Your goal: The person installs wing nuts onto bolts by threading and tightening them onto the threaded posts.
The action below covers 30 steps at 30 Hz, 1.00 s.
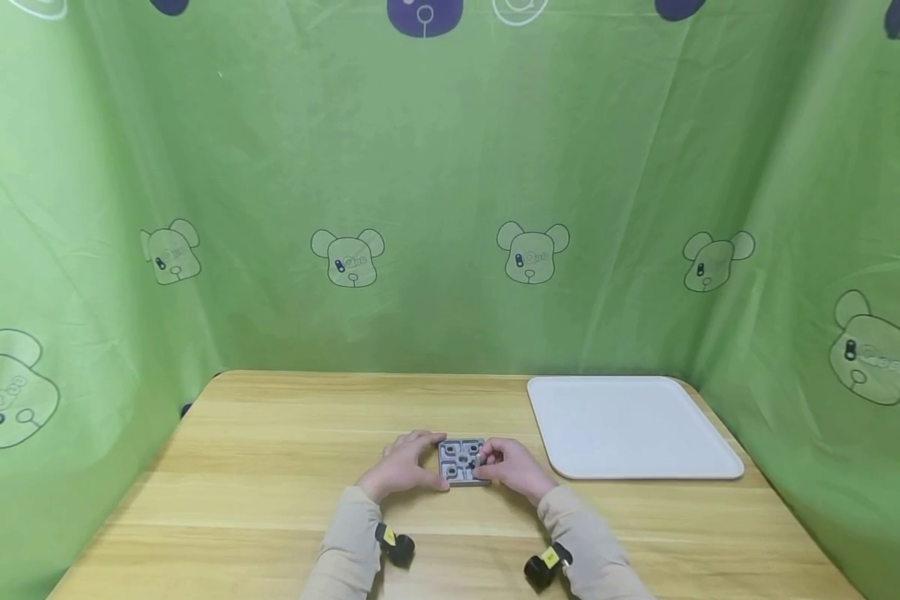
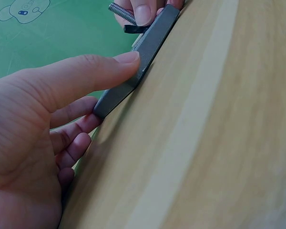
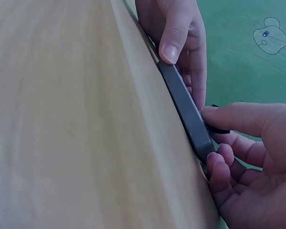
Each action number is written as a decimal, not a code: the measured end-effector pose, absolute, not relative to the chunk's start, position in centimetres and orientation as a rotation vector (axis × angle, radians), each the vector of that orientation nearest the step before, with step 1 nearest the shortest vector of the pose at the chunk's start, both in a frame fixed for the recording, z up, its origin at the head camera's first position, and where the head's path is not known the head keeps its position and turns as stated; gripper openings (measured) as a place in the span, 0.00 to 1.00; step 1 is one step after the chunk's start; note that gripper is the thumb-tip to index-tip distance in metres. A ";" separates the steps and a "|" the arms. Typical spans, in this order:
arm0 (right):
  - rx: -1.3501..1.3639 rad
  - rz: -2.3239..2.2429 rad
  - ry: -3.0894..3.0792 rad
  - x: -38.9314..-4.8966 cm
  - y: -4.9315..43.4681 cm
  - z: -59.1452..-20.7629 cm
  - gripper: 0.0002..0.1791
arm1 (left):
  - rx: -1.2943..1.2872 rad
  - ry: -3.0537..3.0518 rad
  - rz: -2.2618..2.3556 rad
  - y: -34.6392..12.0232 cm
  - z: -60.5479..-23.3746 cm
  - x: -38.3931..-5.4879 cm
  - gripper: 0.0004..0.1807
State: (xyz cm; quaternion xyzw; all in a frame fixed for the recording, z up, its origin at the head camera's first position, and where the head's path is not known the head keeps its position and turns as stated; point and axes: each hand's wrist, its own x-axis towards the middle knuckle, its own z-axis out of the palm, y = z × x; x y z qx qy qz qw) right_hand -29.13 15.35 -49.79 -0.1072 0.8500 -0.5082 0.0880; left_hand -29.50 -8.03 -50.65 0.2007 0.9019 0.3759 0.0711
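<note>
A grey square plate (image 1: pixel 450 457) with several recesses and holes lies on the wooden table between both hands. My left hand (image 1: pixel 399 468) holds it by the left side, the thumb on the near edge and the fingers around the far corner. Over the plate's right part, my right hand (image 1: pixel 516 468) pinches a small metal threaded bolt (image 2: pixel 122 13) between thumb and fingers. A small black piece (image 2: pixel 135 29) shows just under the bolt, near the right thumb; whether the two are joined I cannot tell. The right hand's lower fingers rest by the plate's edge (image 3: pixel 186 112).
A white tray (image 1: pixel 630 425) lies at the back right of the wooden table (image 1: pixel 285 433), to the right of the right hand. Green printed cloth (image 1: pixel 435 167) hangs behind the table and along both sides.
</note>
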 end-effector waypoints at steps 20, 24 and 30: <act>-0.535 -1.498 2.338 -29.6 17.1 -49.4 0.15 | 0.595 2.709 1.125 -7.9 -50.5 -29.3 0.48; -0.531 -1.539 2.275 -29.9 17.5 -49.6 0.14 | 0.601 2.716 1.123 -7.9 -50.5 -29.3 0.48; -0.463 -1.570 2.260 -30.1 17.7 -49.8 0.13 | 0.596 2.713 1.134 -8.0 -50.5 -29.4 0.49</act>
